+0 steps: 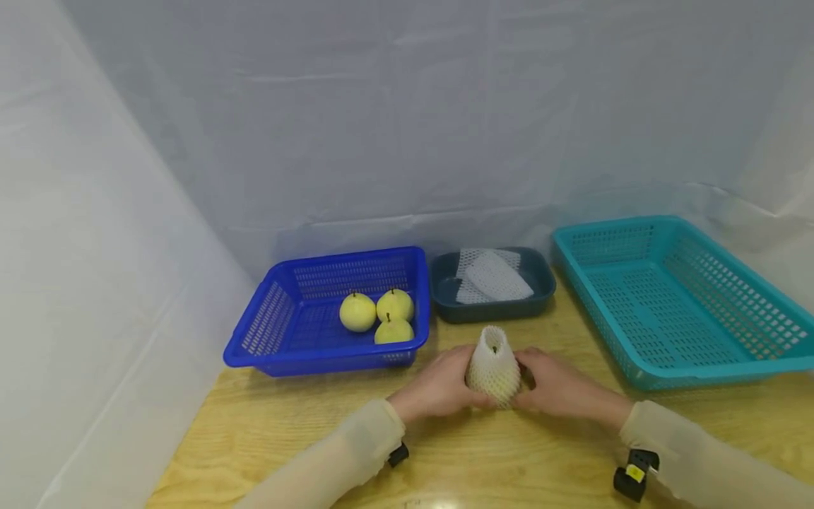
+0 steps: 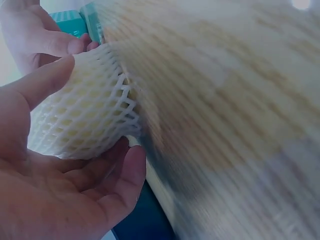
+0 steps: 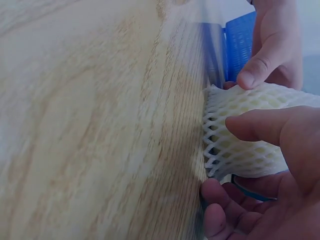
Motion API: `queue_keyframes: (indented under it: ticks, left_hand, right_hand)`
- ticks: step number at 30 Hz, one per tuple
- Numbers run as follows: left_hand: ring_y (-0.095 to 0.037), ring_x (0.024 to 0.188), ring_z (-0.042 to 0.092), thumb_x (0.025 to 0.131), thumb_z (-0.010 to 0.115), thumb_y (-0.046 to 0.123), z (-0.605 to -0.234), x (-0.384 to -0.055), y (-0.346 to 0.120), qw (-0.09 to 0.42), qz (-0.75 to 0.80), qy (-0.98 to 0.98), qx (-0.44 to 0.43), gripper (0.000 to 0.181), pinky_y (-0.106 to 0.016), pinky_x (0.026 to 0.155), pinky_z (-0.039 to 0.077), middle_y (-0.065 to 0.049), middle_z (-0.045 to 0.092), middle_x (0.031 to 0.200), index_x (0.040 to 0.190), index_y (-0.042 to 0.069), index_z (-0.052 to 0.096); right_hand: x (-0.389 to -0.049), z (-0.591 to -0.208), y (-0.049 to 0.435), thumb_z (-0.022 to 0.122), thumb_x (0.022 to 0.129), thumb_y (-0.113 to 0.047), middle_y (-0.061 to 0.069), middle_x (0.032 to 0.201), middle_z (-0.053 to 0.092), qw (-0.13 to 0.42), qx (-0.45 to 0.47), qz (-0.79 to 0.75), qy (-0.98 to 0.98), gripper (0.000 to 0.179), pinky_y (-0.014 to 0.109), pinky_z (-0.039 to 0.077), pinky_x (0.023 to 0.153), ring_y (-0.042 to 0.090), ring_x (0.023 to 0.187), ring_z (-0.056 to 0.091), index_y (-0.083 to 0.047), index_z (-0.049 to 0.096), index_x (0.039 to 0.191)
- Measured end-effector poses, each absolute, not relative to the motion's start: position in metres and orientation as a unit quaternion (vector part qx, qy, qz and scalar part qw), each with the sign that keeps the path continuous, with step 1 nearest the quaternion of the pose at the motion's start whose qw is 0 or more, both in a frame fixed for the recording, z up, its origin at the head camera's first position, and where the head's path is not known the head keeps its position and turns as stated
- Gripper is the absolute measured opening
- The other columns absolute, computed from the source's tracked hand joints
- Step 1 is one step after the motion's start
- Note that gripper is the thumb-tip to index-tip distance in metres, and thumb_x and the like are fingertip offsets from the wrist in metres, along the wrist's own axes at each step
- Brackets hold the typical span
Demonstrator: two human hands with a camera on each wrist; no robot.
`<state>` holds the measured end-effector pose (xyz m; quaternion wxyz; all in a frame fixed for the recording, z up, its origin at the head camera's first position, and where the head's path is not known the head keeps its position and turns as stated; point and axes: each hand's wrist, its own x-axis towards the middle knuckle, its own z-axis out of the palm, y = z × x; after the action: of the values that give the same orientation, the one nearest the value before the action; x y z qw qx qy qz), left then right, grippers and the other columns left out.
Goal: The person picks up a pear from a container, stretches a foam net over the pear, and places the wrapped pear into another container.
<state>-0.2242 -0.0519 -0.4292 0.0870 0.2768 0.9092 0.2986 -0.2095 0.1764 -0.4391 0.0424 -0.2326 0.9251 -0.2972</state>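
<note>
A pale yellow pear in a white foam net sleeve [image 1: 494, 371] stands upright on the wooden table, its dark stem showing through the sleeve's narrowed open top. From the left side, my left hand [image 1: 445, 382] grips it, thumb near the lower front and fingers curled behind. My right hand [image 1: 556, 385] holds the opposite side in much the same way. In the left wrist view, the left thumb [image 2: 50, 82] presses the mesh. The right wrist view shows the right thumb [image 3: 255, 125] on the net, whose loose lower edge meets the tabletop.
At the left, a blue basket [image 1: 280, 357] contains three bare yellow pears [image 1: 357, 312]. Behind my hands, a dark teal tray [image 1: 496, 312] holds flat white foam nets [image 1: 499, 277]. A large turquoise basket [image 1: 699, 375] stands at the right. White sheeting [image 1: 407, 127] hangs behind everything.
</note>
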Motion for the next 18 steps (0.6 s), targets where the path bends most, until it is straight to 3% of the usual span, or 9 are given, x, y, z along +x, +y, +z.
queue_keyframes:
  ticks: [9,18]
  left_hand:
    - [-0.008,0.092,0.062,0.071,0.091,0.034,-0.4271,-0.2254,-0.0522,0.094,0.261,0.923,0.268,0.054,-0.027,0.086,0.052,0.005,0.070,0.103,0.115,0.013,0.066]
    - [-0.011,0.099,0.052,0.072,0.090,0.035,-0.4303,-0.2255,-0.0531,0.108,0.249,0.927,0.260,0.067,-0.031,0.092,0.049,0.004,0.062,0.108,0.129,0.013,0.063]
  right_hand:
    - [-0.2099,-0.4394,0.1730,0.086,0.073,-0.025,-0.001,0.089,0.056,0.047,-0.232,-0.289,0.928,0.037,0.030,0.043,0.066,0.013,0.077,0.049,-0.010,0.069,0.103]
    - [-0.2102,-0.4461,0.1750,0.085,0.076,-0.029,-0.003,0.084,0.054,0.043,-0.237,-0.302,0.922,0.032,0.029,0.042,0.065,0.013,0.076,0.047,-0.013,0.070,0.098]
